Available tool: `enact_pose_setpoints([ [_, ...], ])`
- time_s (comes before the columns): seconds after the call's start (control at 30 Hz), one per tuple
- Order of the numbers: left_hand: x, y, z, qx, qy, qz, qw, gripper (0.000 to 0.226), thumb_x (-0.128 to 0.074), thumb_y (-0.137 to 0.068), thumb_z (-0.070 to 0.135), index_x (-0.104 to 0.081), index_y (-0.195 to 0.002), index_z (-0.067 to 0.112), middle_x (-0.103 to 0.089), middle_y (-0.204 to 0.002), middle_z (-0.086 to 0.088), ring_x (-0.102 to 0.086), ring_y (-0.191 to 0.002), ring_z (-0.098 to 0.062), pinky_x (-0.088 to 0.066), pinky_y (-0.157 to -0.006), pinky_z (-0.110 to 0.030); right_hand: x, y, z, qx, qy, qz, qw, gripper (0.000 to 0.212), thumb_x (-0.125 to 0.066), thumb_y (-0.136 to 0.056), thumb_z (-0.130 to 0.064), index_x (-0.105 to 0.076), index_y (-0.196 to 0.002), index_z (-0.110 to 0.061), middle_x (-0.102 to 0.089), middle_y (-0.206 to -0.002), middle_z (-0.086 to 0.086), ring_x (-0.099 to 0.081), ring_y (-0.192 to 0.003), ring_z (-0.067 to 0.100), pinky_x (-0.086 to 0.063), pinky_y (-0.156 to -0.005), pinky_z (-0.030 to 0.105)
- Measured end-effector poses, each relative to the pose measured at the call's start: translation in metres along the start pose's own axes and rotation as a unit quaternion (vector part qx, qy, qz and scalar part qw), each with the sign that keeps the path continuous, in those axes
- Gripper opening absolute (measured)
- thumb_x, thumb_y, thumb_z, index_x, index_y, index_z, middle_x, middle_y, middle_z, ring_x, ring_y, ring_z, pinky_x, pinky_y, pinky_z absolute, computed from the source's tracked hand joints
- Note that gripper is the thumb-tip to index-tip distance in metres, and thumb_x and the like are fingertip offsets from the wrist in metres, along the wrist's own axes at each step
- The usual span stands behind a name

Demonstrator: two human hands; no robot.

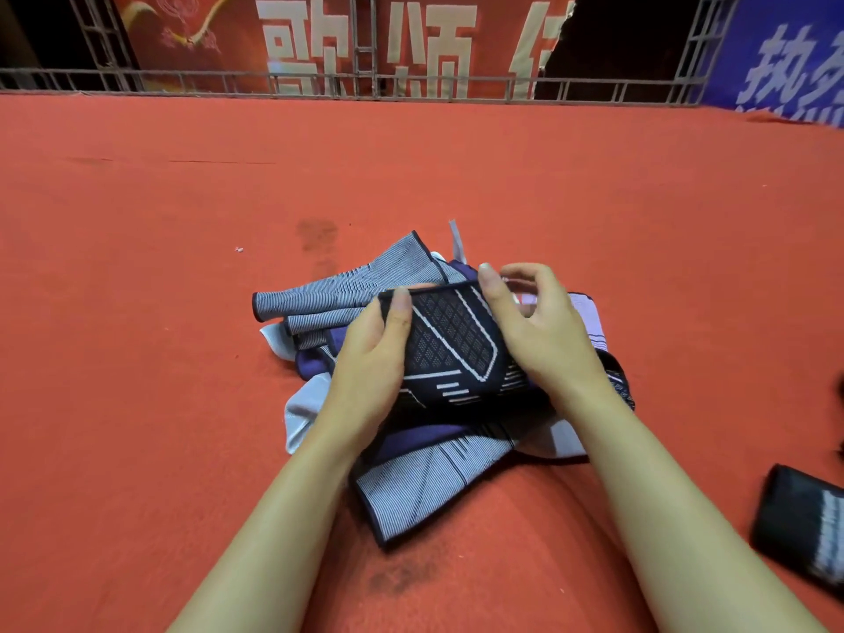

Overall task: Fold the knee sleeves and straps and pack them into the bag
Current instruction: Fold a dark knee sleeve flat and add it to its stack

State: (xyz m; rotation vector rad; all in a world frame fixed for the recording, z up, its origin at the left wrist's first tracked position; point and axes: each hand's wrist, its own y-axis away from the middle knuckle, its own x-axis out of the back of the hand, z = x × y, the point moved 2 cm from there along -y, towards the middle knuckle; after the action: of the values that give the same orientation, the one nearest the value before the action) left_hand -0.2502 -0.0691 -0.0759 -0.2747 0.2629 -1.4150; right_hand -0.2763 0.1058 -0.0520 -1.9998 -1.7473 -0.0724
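A folded black knee sleeve (452,340) with a white diamond pattern sits between my two hands, above a heap of fabric on the red carpet. My left hand (370,358) grips its left side, thumb on top. My right hand (534,326) holds its right edge with the thumb on the top corner, the other fingers loosely curled above. Under it lie a grey striped knee sleeve (347,290) at the upper left, another grey sleeve (424,486) at the front, and a purple and white bag (411,436) partly hidden.
Another folded black sleeve (804,527) lies at the right edge on the red carpet (160,312). A metal railing (365,84) with red and blue banners runs along the far edge.
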Motion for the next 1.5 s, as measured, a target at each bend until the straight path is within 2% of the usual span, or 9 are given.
enact_pose_setpoints([
  [0.1,0.005,0.0,0.003,0.037,0.022,0.002,0.999,0.034,-0.046,-0.111,0.04,-0.071,-0.109,0.017,-0.078,-0.113,-0.003,-0.071,-0.115,-0.024,-0.052,-0.106,-0.051,0.004,0.001,0.002,-0.078,-0.112,-0.127,0.982,0.027,-0.062,-0.101,-0.043,-0.066,-0.092,-0.018,-0.064,-0.064,-0.014,-0.055,-0.052,0.0,-0.047,-0.058,0.021],
  [0.37,0.074,-0.011,0.037,0.128,-0.198,-0.236,0.943,0.028,-0.056,-0.105,0.037,-0.074,-0.113,0.018,-0.076,-0.096,-0.002,-0.065,-0.081,-0.014,-0.057,-0.064,-0.028,-0.001,0.008,-0.003,-0.053,-0.105,-0.219,0.969,0.01,-0.061,-0.104,-0.02,-0.054,-0.101,-0.014,-0.057,-0.056,-0.012,-0.047,-0.051,0.006,-0.049,-0.051,0.023],
  [0.5,0.106,-0.009,0.04,0.185,-0.264,-0.252,0.912,0.022,-0.057,-0.104,0.029,-0.074,-0.111,0.017,-0.077,-0.098,-0.005,-0.07,-0.082,-0.012,-0.062,-0.066,-0.031,-0.03,0.026,-0.012,-0.035,-0.086,-0.241,0.966,0.012,-0.064,-0.102,-0.017,-0.055,-0.108,-0.013,-0.06,-0.065,-0.006,-0.059,-0.054,0.008,-0.062,-0.06,0.041],
  [0.77,0.185,-0.004,0.039,0.279,-0.343,-0.171,0.881,0.007,-0.069,-0.099,0.02,-0.07,-0.106,0.018,-0.072,-0.088,-0.004,-0.064,-0.063,-0.006,-0.058,-0.056,-0.029,-0.11,0.081,-0.024,0.019,-0.017,-0.246,0.969,0.014,-0.068,-0.098,-0.018,-0.055,-0.102,-0.023,-0.071,-0.064,-0.002,-0.072,-0.053,0.019,-0.058,-0.054,0.029],
  [1.0,0.22,0.006,0.033,0.354,-0.364,-0.149,0.849,0.008,-0.072,-0.098,0.026,-0.074,-0.103,0.022,-0.073,-0.099,-0.009,-0.065,-0.08,-0.02,-0.062,-0.066,-0.033,-0.139,0.1,-0.022,0.103,0.15,-0.212,0.96,0.021,-0.061,-0.089,-0.057,-0.053,-0.101,-0.042,-0.07,-0.072,-0.026,-0.066,-0.072,0.01,-0.057,-0.076,0.037],
  [1.13,0.228,0.006,0.037,0.366,-0.353,-0.124,0.852,0.008,-0.073,-0.097,0.025,-0.074,-0.104,0.021,-0.072,-0.097,-0.007,-0.065,-0.08,-0.019,-0.062,-0.064,-0.034,-0.147,0.101,-0.022,0.072,0.077,-0.237,0.966,0.013,-0.064,-0.094,-0.042,-0.054,-0.1,-0.038,-0.067,-0.064,-0.027,-0.071,-0.062,0.007,-0.059,-0.08,0.039],
  [1.23,0.224,0.0,0.032,0.339,-0.406,-0.124,0.84,0.011,-0.072,-0.097,0.03,-0.072,-0.108,0.027,-0.073,-0.109,0.001,-0.07,-0.098,-0.018,-0.062,-0.081,-0.038,-0.144,0.103,-0.023,0.14,0.101,-0.188,0.967,0.014,-0.064,-0.095,-0.035,-0.057,-0.107,-0.034,-0.071,-0.085,-0.025,-0.072,-0.089,0.003,-0.057,-0.088,0.037],
  [1.4,0.196,-0.023,0.023,0.154,-0.417,0.005,0.896,0.027,-0.069,-0.098,0.031,-0.067,-0.124,0.023,-0.071,-0.111,0.006,-0.067,-0.106,-0.02,-0.049,-0.089,-0.031,-0.142,0.103,-0.02,0.168,0.099,-0.178,0.965,0.017,-0.062,-0.096,-0.022,-0.062,-0.109,-0.032,-0.074,-0.107,-0.02,-0.069,-0.101,0.0,-0.053,-0.093,0.029],
  [1.5,0.177,-0.028,-0.001,0.122,-0.302,0.079,0.942,0.047,-0.072,-0.092,0.043,-0.058,-0.132,0.023,-0.068,-0.111,0.009,-0.069,-0.108,-0.026,-0.057,-0.095,-0.049,-0.135,0.102,-0.022,0.133,0.054,-0.195,0.97,0.02,-0.059,-0.097,-0.01,-0.064,-0.106,-0.027,-0.074,-0.094,-0.024,-0.073,-0.076,0.001,-0.054,-0.077,0.018],
])
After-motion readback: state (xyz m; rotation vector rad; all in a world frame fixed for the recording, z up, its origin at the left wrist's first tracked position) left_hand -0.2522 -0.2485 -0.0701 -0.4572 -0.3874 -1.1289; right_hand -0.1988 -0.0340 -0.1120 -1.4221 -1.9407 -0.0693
